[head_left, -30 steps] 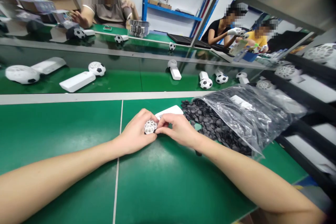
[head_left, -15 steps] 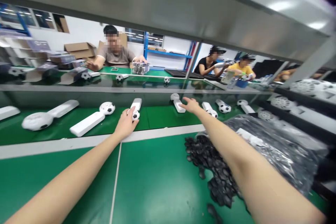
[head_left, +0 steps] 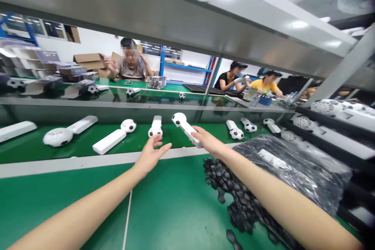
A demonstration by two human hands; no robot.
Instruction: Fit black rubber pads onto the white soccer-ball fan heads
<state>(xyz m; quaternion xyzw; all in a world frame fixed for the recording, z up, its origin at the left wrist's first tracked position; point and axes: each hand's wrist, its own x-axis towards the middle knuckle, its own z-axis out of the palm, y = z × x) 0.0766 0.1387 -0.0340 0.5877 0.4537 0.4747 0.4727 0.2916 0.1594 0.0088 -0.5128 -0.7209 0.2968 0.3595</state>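
Observation:
My right hand [head_left: 205,140] grips the handle of a white device with a football-patterned round head [head_left: 186,128], lifted over the near edge of the green belt [head_left: 171,136]. My left hand [head_left: 150,153] has its fingers spread and holds nothing. Just beyond its fingertips another football-patterned device [head_left: 155,125] lies on the belt. Left of that hand, a device with a long white handle [head_left: 109,141] and a further one [head_left: 58,136] rest on the belt. Two more devices, one of them with its ball end toward me [head_left: 235,132], lie to the right.
Loose black pieces [head_left: 234,191] are heaped on the green table [head_left: 166,207], beside a clear plastic bag [head_left: 301,168]. Racked white parts [head_left: 345,133] stand at right. A metal beam [head_left: 175,27] crosses overhead. Three people sit across the line, near boxes [head_left: 43,62].
My right hand has taken hold of a device and lifted it toward me. My left hand has let go of another and drawn back. The person opposite has raised both hands.

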